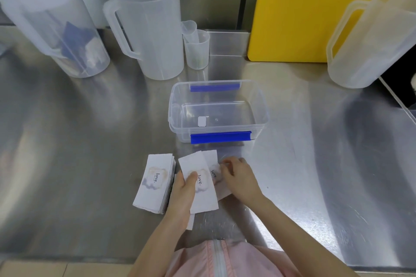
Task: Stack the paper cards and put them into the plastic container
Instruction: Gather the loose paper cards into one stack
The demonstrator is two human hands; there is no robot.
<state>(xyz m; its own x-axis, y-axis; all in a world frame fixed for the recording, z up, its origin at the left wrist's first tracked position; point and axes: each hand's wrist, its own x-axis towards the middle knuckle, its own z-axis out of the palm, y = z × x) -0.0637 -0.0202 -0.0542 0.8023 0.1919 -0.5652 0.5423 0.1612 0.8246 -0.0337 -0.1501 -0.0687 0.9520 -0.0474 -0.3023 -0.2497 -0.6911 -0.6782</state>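
A stack of white paper cards printed with "love." lies on the steel counter near the front edge. Just right of it, my left hand holds a few cards, thumb pressed on the top one. My right hand rests on another loose card partly tucked under the held ones, fingertips curled on it. The clear plastic container with blue clips stands open behind the cards, holding only a small white label on its floor.
Two large translucent jugs and small measuring cups stand at the back left. A yellow cutting board leans at the back right beside another jug. The counter edge runs along the front.
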